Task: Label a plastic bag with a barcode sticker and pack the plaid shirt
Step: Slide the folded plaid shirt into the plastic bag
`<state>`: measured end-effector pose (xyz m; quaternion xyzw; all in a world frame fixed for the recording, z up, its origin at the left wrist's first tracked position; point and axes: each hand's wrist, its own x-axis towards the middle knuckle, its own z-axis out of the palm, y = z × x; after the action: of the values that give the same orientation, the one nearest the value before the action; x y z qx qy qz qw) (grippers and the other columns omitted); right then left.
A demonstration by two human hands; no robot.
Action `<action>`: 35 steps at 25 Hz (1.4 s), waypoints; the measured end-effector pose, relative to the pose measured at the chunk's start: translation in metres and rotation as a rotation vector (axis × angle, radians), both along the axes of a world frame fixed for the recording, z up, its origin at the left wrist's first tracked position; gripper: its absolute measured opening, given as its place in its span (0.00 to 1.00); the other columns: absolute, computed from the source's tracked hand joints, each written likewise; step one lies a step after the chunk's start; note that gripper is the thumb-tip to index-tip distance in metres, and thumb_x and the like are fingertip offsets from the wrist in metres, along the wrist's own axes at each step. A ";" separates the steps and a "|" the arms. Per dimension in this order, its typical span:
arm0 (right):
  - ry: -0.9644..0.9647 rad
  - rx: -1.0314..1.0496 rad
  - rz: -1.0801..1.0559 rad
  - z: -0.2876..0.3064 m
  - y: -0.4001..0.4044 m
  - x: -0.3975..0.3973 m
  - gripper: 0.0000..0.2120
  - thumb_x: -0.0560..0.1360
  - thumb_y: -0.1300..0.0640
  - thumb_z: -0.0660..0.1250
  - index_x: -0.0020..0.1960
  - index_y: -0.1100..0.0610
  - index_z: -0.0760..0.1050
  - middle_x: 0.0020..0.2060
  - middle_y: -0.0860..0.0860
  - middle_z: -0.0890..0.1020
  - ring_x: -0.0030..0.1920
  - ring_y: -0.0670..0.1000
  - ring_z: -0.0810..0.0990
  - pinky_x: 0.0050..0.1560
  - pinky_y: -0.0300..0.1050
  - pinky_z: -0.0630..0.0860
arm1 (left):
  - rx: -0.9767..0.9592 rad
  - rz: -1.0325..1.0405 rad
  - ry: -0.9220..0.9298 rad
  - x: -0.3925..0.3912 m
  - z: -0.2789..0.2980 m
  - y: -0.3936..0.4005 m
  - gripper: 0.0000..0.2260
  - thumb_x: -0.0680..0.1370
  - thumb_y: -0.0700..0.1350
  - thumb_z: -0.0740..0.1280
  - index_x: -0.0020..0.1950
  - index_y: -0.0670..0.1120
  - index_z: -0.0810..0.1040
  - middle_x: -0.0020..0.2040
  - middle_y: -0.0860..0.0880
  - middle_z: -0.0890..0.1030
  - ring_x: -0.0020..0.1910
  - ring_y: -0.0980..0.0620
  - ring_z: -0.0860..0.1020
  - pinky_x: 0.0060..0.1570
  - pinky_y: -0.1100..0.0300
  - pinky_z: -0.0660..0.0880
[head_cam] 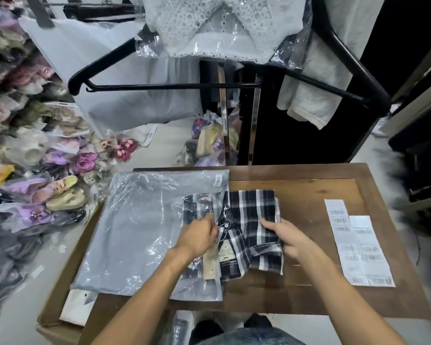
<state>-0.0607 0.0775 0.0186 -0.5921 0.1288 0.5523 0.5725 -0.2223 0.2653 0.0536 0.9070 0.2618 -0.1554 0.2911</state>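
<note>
Head view: on a wooden table [309, 295], the folded plaid shirt [251, 232] lies half inside a clear plastic bag [139, 232] whose mouth opens rightward. Left hand [199, 239] pinches the bag's edge; right hand [288, 236] grips the shirt's right side, nearer for pushing leftward.

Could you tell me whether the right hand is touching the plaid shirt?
Touching: the head view shows the right hand with fingers curled onto the plaid shirt.
</note>
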 end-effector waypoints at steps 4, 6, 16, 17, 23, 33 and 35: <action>-0.139 -0.030 -0.016 -0.004 0.011 -0.017 0.11 0.80 0.60 0.67 0.62 0.60 0.76 0.50 0.58 0.87 0.50 0.59 0.87 0.54 0.59 0.82 | 0.036 -0.037 -0.016 0.000 0.007 -0.003 0.09 0.86 0.49 0.58 0.48 0.49 0.69 0.41 0.47 0.83 0.37 0.50 0.81 0.42 0.56 0.74; -0.279 -0.079 0.066 -0.006 0.009 -0.018 0.12 0.79 0.60 0.69 0.63 0.59 0.76 0.50 0.55 0.87 0.49 0.55 0.87 0.55 0.57 0.82 | 0.046 -0.020 -0.022 0.000 0.008 -0.003 0.08 0.86 0.49 0.59 0.48 0.49 0.70 0.40 0.49 0.83 0.38 0.52 0.82 0.49 0.53 0.77; -0.679 -0.356 -0.080 -0.010 0.018 -0.040 0.15 0.81 0.50 0.66 0.65 0.54 0.76 0.54 0.48 0.82 0.56 0.54 0.81 0.60 0.52 0.77 | 0.183 -0.004 -0.013 0.006 0.000 -0.013 0.09 0.84 0.52 0.60 0.44 0.53 0.69 0.33 0.52 0.80 0.38 0.51 0.80 0.66 0.44 0.65; -0.699 -0.416 -0.150 -0.010 0.019 -0.035 0.16 0.81 0.50 0.65 0.66 0.56 0.76 0.51 0.47 0.81 0.56 0.54 0.81 0.59 0.52 0.78 | 0.206 -0.016 -0.014 0.007 0.001 -0.014 0.09 0.84 0.51 0.61 0.44 0.53 0.69 0.32 0.51 0.80 0.38 0.51 0.80 0.68 0.44 0.64; -0.816 -0.383 -0.118 -0.010 0.045 -0.044 0.09 0.80 0.55 0.68 0.58 0.55 0.82 0.45 0.46 0.82 0.48 0.49 0.80 0.51 0.41 0.73 | 0.286 -0.083 0.008 0.019 -0.001 -0.025 0.06 0.83 0.50 0.60 0.53 0.51 0.76 0.36 0.50 0.82 0.42 0.49 0.83 0.73 0.40 0.60; -0.922 -0.269 -0.111 -0.018 0.035 -0.071 0.05 0.77 0.54 0.71 0.52 0.51 0.83 0.43 0.43 0.85 0.41 0.32 0.79 0.44 0.29 0.75 | 0.192 -0.029 -0.023 0.018 -0.014 -0.023 0.06 0.83 0.51 0.60 0.47 0.52 0.72 0.37 0.53 0.82 0.41 0.49 0.83 0.63 0.45 0.74; -0.927 -0.277 -0.074 -0.018 0.028 -0.076 0.07 0.75 0.52 0.73 0.54 0.48 0.82 0.43 0.40 0.84 0.41 0.32 0.79 0.44 0.26 0.72 | 0.135 -0.005 -0.032 0.018 -0.016 -0.017 0.10 0.83 0.53 0.62 0.45 0.51 0.72 0.34 0.53 0.80 0.38 0.48 0.83 0.55 0.46 0.79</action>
<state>-0.1365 0.1052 0.0001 -0.8415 -0.0465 0.1873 0.5046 -0.2042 0.2483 0.0378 0.9275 0.2650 -0.1236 0.2332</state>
